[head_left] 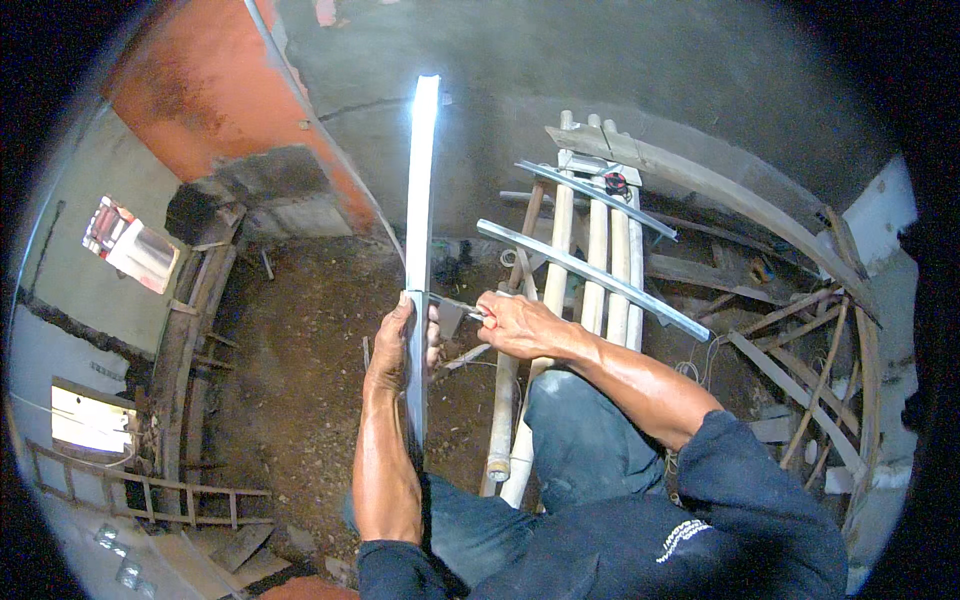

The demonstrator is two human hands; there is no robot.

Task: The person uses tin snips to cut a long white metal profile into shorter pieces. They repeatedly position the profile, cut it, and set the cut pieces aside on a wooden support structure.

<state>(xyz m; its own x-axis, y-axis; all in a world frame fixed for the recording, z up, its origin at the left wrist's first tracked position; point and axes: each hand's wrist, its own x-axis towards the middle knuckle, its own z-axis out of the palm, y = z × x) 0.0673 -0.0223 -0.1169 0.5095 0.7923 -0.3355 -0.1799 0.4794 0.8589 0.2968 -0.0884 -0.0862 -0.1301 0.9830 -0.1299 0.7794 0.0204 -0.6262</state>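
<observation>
My left hand (400, 340) is wrapped round a long, shiny metal profile (422, 190), which stands nearly upright in front of me. My right hand (515, 322) is closed round a slim metal hand tool (453, 302). Its narrow end reaches the profile's right side just above my left fingers; whether it is a pair of snips I cannot tell. To the right, another metal profile (595, 280) lies slantwise across several bamboo poles (598, 230). A shorter metal profile (650, 215) rests farther back, near a small red and black round object (615, 183).
A long wooden plank (700, 190) crosses the far end of the poles. Loose timber (800, 400) leans and lies at right. At left, a wooden ladder (150, 502) and boards line the wall. Bare earth floor (300, 370) spreads below; a grey wall (600, 60) rises ahead.
</observation>
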